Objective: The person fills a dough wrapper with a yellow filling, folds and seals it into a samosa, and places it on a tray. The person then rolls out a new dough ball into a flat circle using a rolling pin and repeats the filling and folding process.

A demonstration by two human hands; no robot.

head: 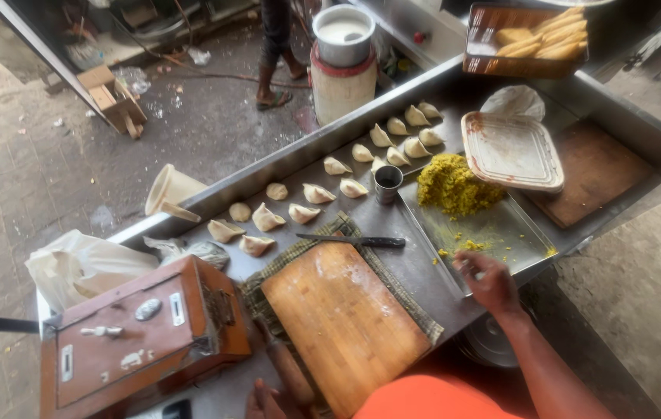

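My right hand (pixel 484 281) rests on the near rim of a steel tray (pixel 517 233), fingers pinched around a small bit of yellow filling. A heap of that yellow filling (pixel 455 185) lies at the tray's far end. My left hand (pixel 267 402) is at the bottom edge, gripping the end of a wooden rolling pin (pixel 290 374). Beside it lies a wooden board (pixel 344 318) on a checked cloth. A black-handled knife (pixel 358 241) lies just beyond the board. Several folded raw dumplings (pixel 303 212) sit in rows on the steel counter.
A wooden box (pixel 133 337) stands at the left. A small steel cup (pixel 387 183) is by the tray, a stained white lid (pixel 510 150) and dark board (pixel 594 171) beyond. A basket of fried pieces (pixel 528 43), a steel pot (pixel 344 35) and another person's legs (pixel 275 54) are behind.
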